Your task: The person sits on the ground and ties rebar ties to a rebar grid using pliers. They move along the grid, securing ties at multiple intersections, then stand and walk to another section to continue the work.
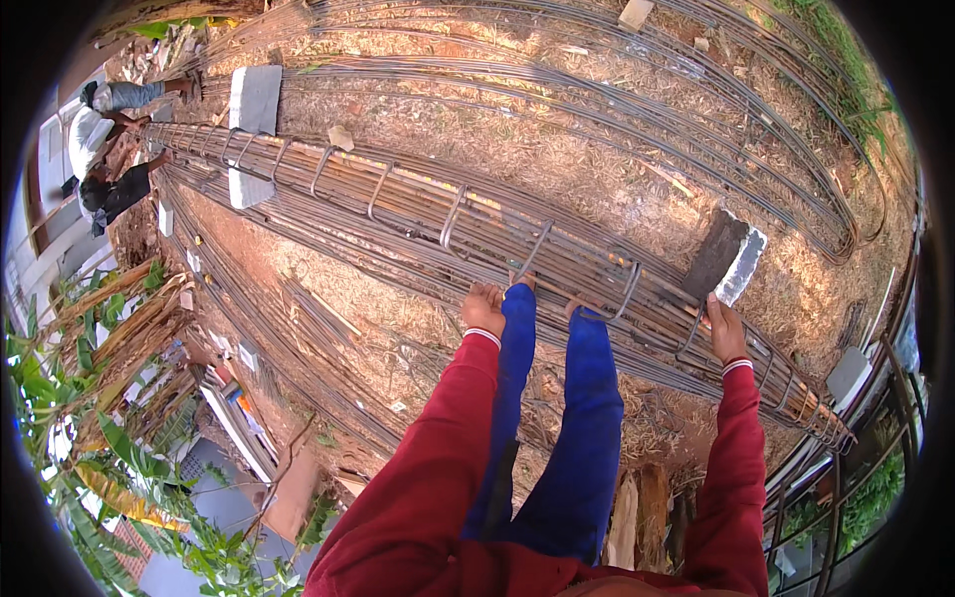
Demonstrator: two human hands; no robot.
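"Your hands?"
"Your left hand (483, 305) is curled at the cage (410, 204); your right hand (728, 333) is by a hoop (454, 214). Whether either pinches anything, I cannot tell."
"Cage axis?"
"Crosswise at your feet (526, 280), running upper left to lower right."
"Count?"
"At least seven hoops, one dark block (718, 257) beyond your right hand, one white block (256, 104) beneath the cage, two people (92, 139) at its upper-left end."

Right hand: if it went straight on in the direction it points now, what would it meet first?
Probably the block, just ahead of the right hand. Depth is unclear here, so it might brush the bars underneath first.
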